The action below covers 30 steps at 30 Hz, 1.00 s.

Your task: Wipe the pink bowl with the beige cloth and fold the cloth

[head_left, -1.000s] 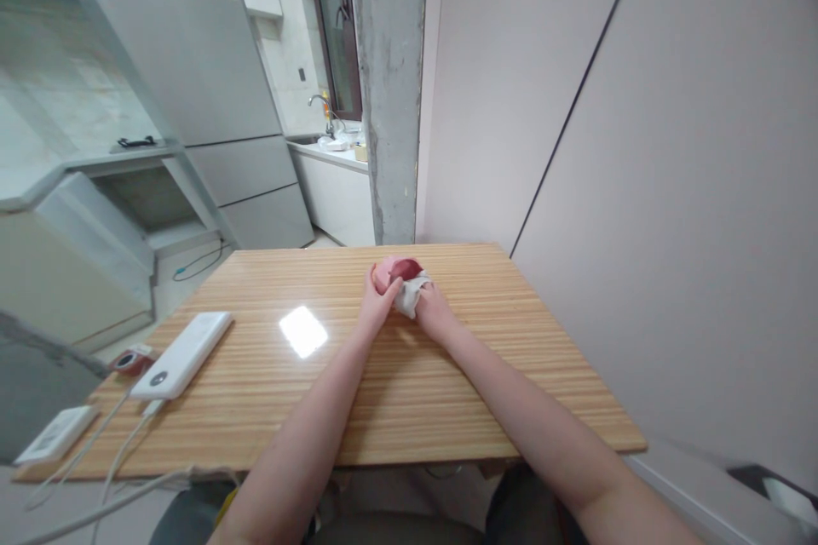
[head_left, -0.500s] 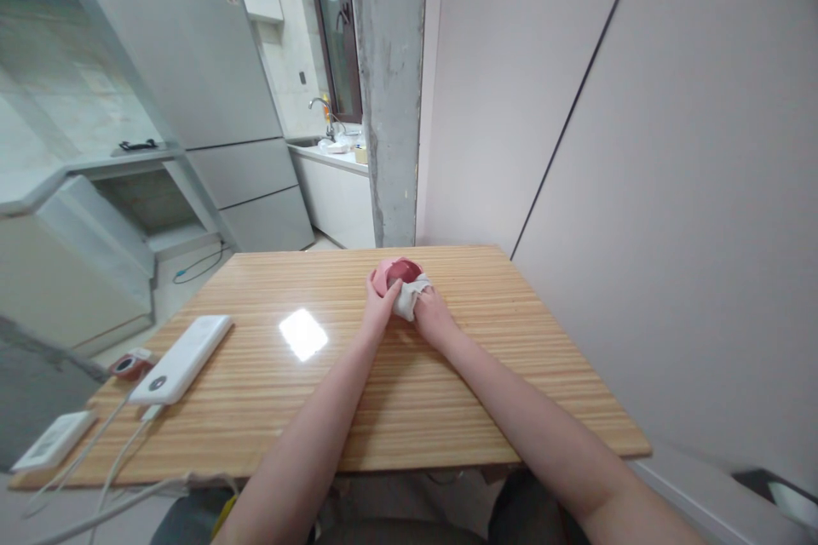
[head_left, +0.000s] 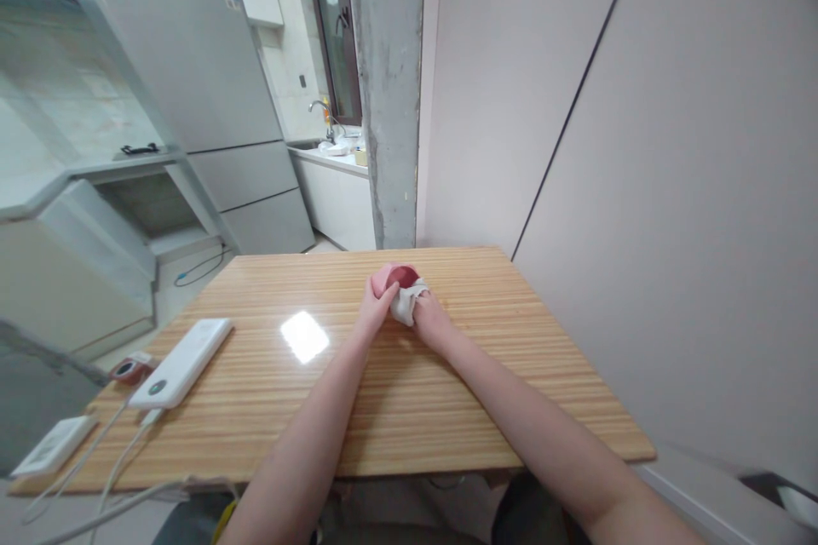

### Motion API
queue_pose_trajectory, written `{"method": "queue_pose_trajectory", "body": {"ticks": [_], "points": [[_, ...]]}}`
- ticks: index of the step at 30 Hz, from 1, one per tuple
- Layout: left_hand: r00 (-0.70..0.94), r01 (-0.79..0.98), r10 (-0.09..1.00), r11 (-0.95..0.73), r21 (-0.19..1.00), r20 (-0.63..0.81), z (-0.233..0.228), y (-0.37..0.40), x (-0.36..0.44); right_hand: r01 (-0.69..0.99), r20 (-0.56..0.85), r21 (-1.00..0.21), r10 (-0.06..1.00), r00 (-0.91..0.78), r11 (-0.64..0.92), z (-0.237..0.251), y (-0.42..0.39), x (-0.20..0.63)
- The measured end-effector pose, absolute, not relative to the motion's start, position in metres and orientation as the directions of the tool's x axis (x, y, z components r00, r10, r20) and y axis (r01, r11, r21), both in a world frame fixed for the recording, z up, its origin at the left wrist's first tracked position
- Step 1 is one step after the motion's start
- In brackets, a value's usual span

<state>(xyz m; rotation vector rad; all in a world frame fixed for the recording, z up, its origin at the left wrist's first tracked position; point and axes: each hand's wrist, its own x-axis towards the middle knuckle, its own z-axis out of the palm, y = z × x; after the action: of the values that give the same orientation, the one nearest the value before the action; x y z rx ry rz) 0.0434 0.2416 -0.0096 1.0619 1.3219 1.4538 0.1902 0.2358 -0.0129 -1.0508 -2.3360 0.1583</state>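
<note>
Both hands on the little pink bowl, cloth in the mix

My left hand [head_left: 376, 308] has its fingers curled around the near left side of the pink bowl [head_left: 391, 278], which sits toward the far edge of the table [head_left: 409, 392], about mid-width. My right hand [head_left: 429, 318] has its fingers bunched tight on a white cloth [head_left: 405, 303] pressed against the bowl's near right rim. Over by the left edge there's a white power bank [head_left: 180, 362] with cables, well apart from all this.
</note>
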Motion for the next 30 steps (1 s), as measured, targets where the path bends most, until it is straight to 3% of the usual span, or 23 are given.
{"method": "queue_pose_trajectory", "body": {"ticks": [4,9,11,15,19,24,30], "points": [[-0.304,-0.101,0.953,-0.037,0.994,0.005,-0.005,0.243,0.034,0.489,0.544,-0.404,0.633,-0.55,0.773,-0.004,0.228,0.193],[-0.355,-0.057,0.934,-0.057,0.997,0.033,0.001,0.24,0.033,0.565,0.703,-0.481,0.68,-0.208,0.67,0.005,0.23,0.21],[-0.331,-0.011,0.942,-0.052,0.999,0.046,0.001,0.238,0.038,0.604,0.724,-0.465,0.67,-0.161,0.647,0.003,0.236,0.216],[-0.229,0.002,0.972,-0.061,0.998,0.06,-0.002,0.235,0.049,0.697,0.664,-0.39,0.708,-0.239,0.601,-0.003,0.249,0.218],[-0.293,-0.071,0.956,-0.037,0.997,0.014,-0.002,0.237,0.048,0.687,0.576,-0.384,0.741,-0.344,0.617,-0.003,0.249,0.213],[-0.408,-0.224,0.913,-0.082,0.971,-0.017,0.004,0.237,0.042,0.56,0.503,-0.503,0.75,-0.429,0.658,-0.001,0.237,0.201],[-0.42,-0.321,0.907,-0.193,0.927,0.044,0.007,0.229,0.056,0.415,0.545,-0.671,0.789,-0.284,0.614,-0.004,0.231,0.187]]}}
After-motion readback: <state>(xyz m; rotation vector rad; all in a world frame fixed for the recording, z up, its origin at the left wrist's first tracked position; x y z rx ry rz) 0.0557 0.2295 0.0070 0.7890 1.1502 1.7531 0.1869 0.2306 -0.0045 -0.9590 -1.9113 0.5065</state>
